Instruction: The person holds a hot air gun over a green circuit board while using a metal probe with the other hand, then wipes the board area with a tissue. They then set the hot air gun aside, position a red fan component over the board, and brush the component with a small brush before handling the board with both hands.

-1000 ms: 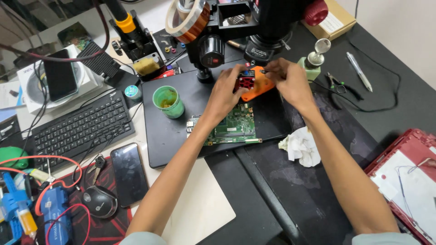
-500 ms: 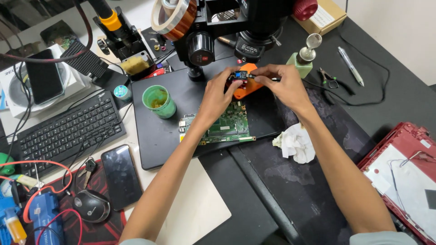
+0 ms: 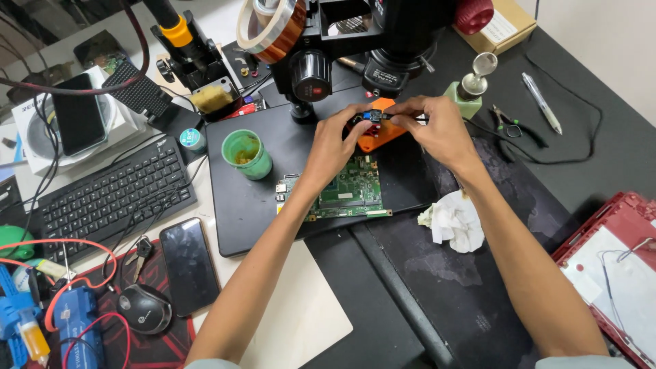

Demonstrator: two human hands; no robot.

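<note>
Both of my hands meet under the black microscope (image 3: 383,27) on a small blue component (image 3: 372,115), held just above an orange holder (image 3: 383,133). My left hand (image 3: 338,140) pinches the blue part from the left with its fingertips. My right hand (image 3: 434,126) grips it from the right, and a thin tool may be in its fingers, though that is hard to tell. A green circuit board (image 3: 342,191) lies on the black mat (image 3: 253,205) just below my left wrist.
A green cup (image 3: 246,154) stands left of the board. A crumpled white tissue (image 3: 454,219), a green bottle (image 3: 468,92), a pen (image 3: 541,102), a keyboard (image 3: 109,198), a phone (image 3: 188,263), a mouse (image 3: 145,307) and a red laptop shell (image 3: 615,273) surround the mat.
My view has drifted so the whole bench sits lower and to the right in the picture. Both hands stay together on the blue part over the orange holder.
</note>
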